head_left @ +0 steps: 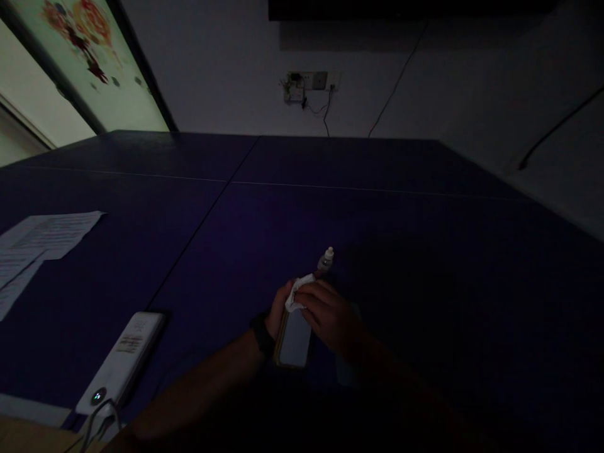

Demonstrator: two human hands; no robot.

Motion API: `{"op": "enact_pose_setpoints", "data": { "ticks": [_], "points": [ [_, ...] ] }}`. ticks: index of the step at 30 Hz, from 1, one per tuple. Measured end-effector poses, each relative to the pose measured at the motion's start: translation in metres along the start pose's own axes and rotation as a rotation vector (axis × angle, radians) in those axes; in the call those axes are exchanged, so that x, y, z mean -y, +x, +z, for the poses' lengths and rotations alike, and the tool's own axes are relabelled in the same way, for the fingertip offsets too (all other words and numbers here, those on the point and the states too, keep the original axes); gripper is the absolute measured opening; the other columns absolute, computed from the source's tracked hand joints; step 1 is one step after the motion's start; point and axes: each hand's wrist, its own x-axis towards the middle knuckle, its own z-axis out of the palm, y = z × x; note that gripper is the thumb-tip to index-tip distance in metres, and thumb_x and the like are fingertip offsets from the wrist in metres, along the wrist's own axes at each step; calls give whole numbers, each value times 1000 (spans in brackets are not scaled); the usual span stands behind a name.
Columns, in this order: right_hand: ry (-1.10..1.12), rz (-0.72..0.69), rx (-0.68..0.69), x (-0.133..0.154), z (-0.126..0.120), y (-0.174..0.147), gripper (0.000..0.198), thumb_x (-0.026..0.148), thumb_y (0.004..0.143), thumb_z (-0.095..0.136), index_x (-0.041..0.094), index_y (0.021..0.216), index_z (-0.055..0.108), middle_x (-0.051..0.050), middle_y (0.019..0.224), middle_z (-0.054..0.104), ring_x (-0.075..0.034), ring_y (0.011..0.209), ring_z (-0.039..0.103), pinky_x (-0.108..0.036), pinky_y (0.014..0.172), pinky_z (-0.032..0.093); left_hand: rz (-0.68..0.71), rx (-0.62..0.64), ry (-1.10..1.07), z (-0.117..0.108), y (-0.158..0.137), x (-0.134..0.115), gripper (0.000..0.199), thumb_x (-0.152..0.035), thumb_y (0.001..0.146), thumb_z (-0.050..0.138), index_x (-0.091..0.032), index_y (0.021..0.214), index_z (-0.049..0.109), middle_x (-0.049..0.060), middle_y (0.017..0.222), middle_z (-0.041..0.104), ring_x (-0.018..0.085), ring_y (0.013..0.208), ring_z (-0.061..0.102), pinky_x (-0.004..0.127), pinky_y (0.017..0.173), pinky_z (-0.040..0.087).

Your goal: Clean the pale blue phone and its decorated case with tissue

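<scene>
A phone point(295, 343) with a pale grey screen and a tan edge lies in front of me, its far end covered by my hands. My left hand point(278, 308), a dark band on its wrist, grips the phone along its left side. Bunched under the fingers of my right hand point(330, 314) is a white tissue point(293, 302), pressed against the phone's far end. Just beyond the hands is a small clear dropper bottle point(325, 259) with a white cap. A dim greenish flat thing point(346, 372) shows partly from beneath my right forearm; its kind is unclear.
The dark blue table point(198, 189) has a seam and a thin white line across it. To the left lie printed papers point(51, 236) and a white power bank point(125, 358) with a lit round display and a cable. Wall sockets point(311, 82) with cords are at the back.
</scene>
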Motion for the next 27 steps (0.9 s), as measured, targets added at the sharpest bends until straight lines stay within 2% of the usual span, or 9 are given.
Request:
{"op": "enact_pose_setpoints", "data": {
  "ticks": [4, 5, 8, 10, 16, 21, 22, 25, 27],
  "points": [
    [117, -210, 219, 0, 0, -2, 17, 15, 97, 53, 21, 99, 69, -5, 95, 71, -19, 93, 64, -34, 87, 54, 91, 17, -133, 5, -5, -1, 59, -56, 84, 63, -17, 128, 64, 5, 93, 64, 17, 84, 62, 27, 80, 49],
    [114, -183, 217, -1, 0, -3, 17, 14, 96, 54, 21, 99, 69, -5, 96, 71, -19, 93, 64, -34, 88, 53, 106, 28, -174, 6, -6, 0, 60, -55, 83, 64, -16, 129, 64, 4, 93, 64, 16, 84, 62, 26, 82, 49],
    [46, 41, 24, -3, 3, -3, 21, 9, 95, 53, 21, 105, 68, -7, 100, 69, -21, 97, 64, -36, 88, 54, 108, 47, -253, 9, -6, 2, 54, -48, 81, 69, -12, 122, 68, 2, 89, 65, 13, 80, 61, 22, 80, 48],
    [26, 102, -48, 0, 5, -3, 23, 8, 95, 51, 19, 108, 67, -9, 103, 68, -22, 101, 63, -36, 90, 54, 118, 58, -269, 9, -6, 3, 53, -47, 80, 70, -12, 119, 69, 2, 88, 66, 13, 78, 60, 22, 78, 48],
    [173, -151, 222, 9, 3, -3, 12, 12, 93, 60, 19, 97, 69, -4, 94, 68, -17, 89, 63, -31, 86, 53, 226, 78, -247, 8, -6, 2, 70, -58, 84, 62, -10, 135, 61, 5, 93, 66, 15, 84, 61, 26, 84, 48],
    [113, 102, -43, 6, 12, -3, 24, 6, 93, 54, 19, 107, 69, -7, 102, 68, -21, 102, 63, -35, 92, 53, 207, 62, -264, 5, -4, 4, 67, -55, 81, 67, -13, 133, 62, 2, 92, 64, 13, 82, 60, 24, 83, 47],
    [132, 74, -11, 7, 13, -3, 24, 6, 92, 55, 20, 107, 69, -7, 102, 68, -21, 102, 63, -34, 92, 53, 230, 62, -248, 5, -5, 4, 68, -56, 80, 67, -13, 133, 63, 2, 91, 64, 13, 81, 59, 24, 82, 48],
    [266, -142, 251, 4, 9, -4, 18, 9, 92, 60, 21, 101, 70, -4, 97, 70, -17, 94, 65, -31, 89, 53, 301, 42, -143, 4, -6, -1, 68, -60, 82, 66, -14, 131, 64, 3, 88, 65, 13, 76, 58, 24, 73, 48],
    [328, -197, 336, -6, 0, -6, 15, 11, 92, 61, 21, 100, 70, -3, 97, 71, -15, 91, 67, -29, 86, 54, 340, 10, -48, 2, -6, -3, 62, -61, 83, 65, -16, 125, 67, 2, 84, 64, 12, 70, 57, 24, 66, 46]
  ]
}}
